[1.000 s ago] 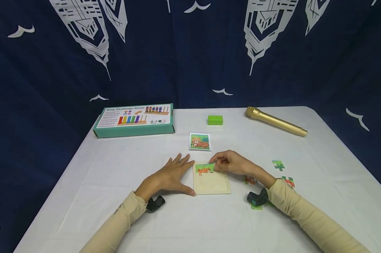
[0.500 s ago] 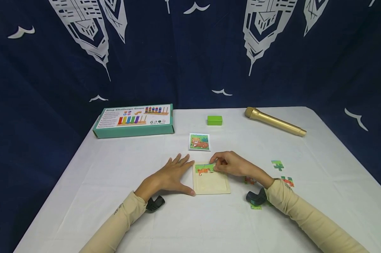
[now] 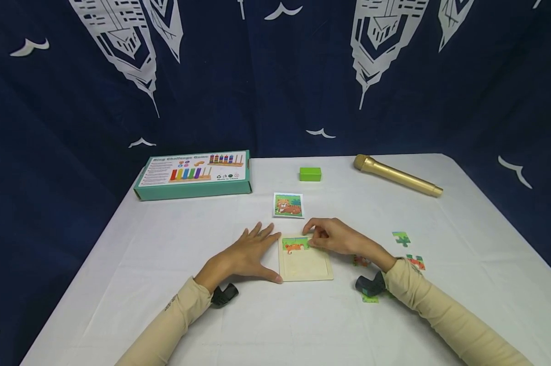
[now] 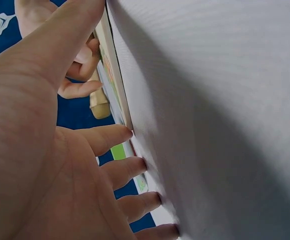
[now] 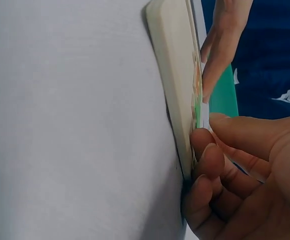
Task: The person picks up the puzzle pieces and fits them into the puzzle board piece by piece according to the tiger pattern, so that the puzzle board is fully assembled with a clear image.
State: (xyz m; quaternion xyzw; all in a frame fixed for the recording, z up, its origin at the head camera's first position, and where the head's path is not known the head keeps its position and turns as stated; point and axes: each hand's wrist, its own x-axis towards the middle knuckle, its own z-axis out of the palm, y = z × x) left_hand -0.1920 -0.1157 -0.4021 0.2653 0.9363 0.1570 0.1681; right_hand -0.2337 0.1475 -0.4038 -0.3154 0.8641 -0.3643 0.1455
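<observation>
A shallow wooden puzzle board (image 3: 305,268) lies on the white tabletop, with joined puzzle pieces (image 3: 296,245) in green and orange along its far side. My left hand (image 3: 248,252) rests flat with spread fingers, thumb and index finger touching the board's left edge. At the board's far right corner, my right hand (image 3: 335,237) curls its fingers and pinches a puzzle piece, mostly covered by the fingertips. The right wrist view shows the thumb and fingers (image 5: 209,159) close around the board's edge, beside the green of the pieces.
Loose puzzle pieces (image 3: 401,238) lie to the right, some partly under the right forearm. Behind the board is a tiger picture card (image 3: 288,206). Farther back are a green block (image 3: 310,174), a ring game box (image 3: 193,175) and a gold microphone (image 3: 398,176).
</observation>
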